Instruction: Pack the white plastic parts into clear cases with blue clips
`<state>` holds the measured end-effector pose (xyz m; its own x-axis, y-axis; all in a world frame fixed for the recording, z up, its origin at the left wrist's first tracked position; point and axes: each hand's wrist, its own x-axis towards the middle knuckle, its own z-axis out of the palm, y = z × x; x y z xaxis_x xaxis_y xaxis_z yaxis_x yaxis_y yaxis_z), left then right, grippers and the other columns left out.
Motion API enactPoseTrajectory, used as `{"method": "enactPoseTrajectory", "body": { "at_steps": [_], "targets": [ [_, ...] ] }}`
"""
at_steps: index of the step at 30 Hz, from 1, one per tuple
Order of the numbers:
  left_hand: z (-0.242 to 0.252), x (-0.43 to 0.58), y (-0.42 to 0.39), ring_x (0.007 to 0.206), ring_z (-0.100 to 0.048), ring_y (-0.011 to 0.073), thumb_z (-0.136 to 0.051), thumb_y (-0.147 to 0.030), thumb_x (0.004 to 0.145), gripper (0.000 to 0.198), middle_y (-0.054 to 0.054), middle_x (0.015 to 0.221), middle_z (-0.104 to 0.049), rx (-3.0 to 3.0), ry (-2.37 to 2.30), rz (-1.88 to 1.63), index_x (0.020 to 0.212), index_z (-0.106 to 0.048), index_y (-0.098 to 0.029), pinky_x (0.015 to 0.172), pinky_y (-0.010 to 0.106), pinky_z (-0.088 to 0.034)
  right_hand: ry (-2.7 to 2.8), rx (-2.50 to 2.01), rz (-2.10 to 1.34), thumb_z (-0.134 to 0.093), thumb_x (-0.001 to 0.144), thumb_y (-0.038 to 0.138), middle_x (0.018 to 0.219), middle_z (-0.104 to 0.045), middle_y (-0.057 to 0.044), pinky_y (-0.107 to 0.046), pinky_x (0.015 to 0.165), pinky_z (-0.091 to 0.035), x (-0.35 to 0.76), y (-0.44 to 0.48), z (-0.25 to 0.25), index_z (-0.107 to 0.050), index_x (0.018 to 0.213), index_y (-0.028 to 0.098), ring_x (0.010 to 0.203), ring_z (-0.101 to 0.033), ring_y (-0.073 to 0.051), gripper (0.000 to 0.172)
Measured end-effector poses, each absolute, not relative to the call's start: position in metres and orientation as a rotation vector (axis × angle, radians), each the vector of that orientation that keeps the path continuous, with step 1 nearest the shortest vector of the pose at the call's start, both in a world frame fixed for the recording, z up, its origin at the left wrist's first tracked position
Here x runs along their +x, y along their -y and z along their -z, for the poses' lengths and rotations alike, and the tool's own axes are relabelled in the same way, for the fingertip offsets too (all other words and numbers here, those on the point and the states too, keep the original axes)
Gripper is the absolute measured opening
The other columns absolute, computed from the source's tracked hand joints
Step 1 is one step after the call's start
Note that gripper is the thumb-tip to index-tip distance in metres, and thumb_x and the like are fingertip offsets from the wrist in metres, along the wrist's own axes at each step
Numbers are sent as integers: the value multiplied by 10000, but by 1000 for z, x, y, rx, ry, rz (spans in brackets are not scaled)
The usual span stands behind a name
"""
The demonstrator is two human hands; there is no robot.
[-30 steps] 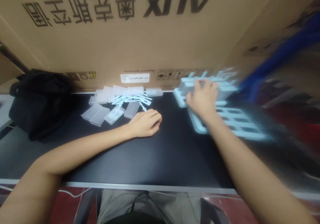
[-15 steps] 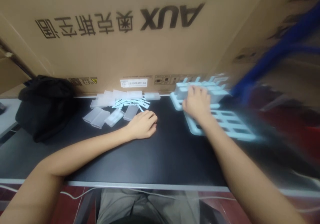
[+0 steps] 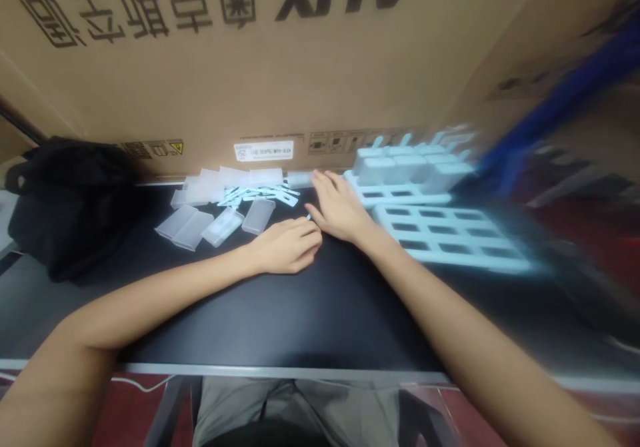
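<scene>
My left hand (image 3: 287, 246) rests on the black table with its fingers curled closed. A small light-blue tip, like a popsicle stick end (image 3: 309, 217), pokes out at its thumb side. My right hand (image 3: 341, 208) is just beyond it, fingers stretched out and apart. Its fingertips reach the end of a translucent popsicle mould (image 3: 299, 180) by the box; whether they touch it I cannot tell. A pile of light-blue popsicle sticks (image 3: 257, 195) lies left of my hands, among several translucent moulds (image 3: 259, 216). At right, capped moulds with upright handles (image 3: 377, 167) stand in a light-blue rack (image 3: 367, 196).
A second light-blue rack (image 3: 455, 234) with open slots lies in front of the filled one. A large cardboard box (image 3: 280, 87) walls off the back. A black cloth bag (image 3: 70, 207) sits at left. A blue frame (image 3: 555, 104) slants at right, blurred.
My right hand has left the moulds in the rack and come left, beside my left hand, its fingers now spread. My left hand stays nearly in place. The view has tilted slightly down.
</scene>
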<state>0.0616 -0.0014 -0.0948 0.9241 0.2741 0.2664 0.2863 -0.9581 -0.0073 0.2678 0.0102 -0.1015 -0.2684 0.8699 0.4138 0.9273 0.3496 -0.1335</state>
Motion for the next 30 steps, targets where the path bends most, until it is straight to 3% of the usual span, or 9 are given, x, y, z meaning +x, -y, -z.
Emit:
{"method": "enactPoseTrajectory", "body": {
  "at_steps": [4,7,12,17,21,27,30],
  "targets": [
    [89,63,4,1061,-646,284,-480,-276,1016,210,117,1126,-700,-2975,665,370,1062,-653,-165,933,441,-543,2228,-1612,87,-376,1037,502,1621,-468,-223,-585,1229,-328,270,-18,114,-374,1600,81,1513,-360,-405,703],
    [89,63,6,1216,-626,302,-495,-296,1013,215,122,1251,-696,-2947,773,409,1101,-650,-176,1039,465,-513,2208,-1615,189,-364,1044,506,1545,-517,-250,-575,1198,-348,276,-19,113,-398,1577,39,1417,-440,-411,709],
    [96,62,7,1497,-454,368,-497,-398,1031,353,172,1522,-579,-2802,952,441,1243,-635,-151,1274,573,-302,2183,-1694,311,-440,1005,383,1329,-585,-262,-530,1065,-439,278,-16,105,-590,1340,54,1260,-503,-417,493],
    [97,63,8,1365,-568,344,-489,-440,1029,408,162,1423,-638,-2796,1027,378,1279,-628,-149,1272,572,-289,2214,-1736,152,-503,952,344,1184,-634,-207,-462,944,-491,284,-10,93,-582,1139,150,1127,-581,-363,280],
    [93,64,9,1210,-617,325,-501,-443,1014,388,151,1264,-667,-2776,1023,391,1214,-649,-145,1238,544,-328,2298,-1776,-79,-602,898,417,1121,-678,-147,-404,781,-490,296,-1,77,-551,1113,199,971,-642,-313,311],
    [95,64,10,1149,-608,331,-510,-441,1005,374,151,1183,-654,-2720,1022,425,1140,-662,-127,1242,547,-311,2379,-1531,-126,-641,824,416,1065,-712,-113,-413,883,-483,321,18,48,-615,980,228,1042,-646,-316,246],
    [95,63,10,1157,-604,334,-516,-439,1003,373,157,1190,-649,-2710,1025,437,1135,-664,-123,1240,551,-314,2333,-1465,-138,-632,834,469,990,-724,-87,-405,841,-482,327,29,31,-638,908,242,960,-657,-301,239]
  ]
}}
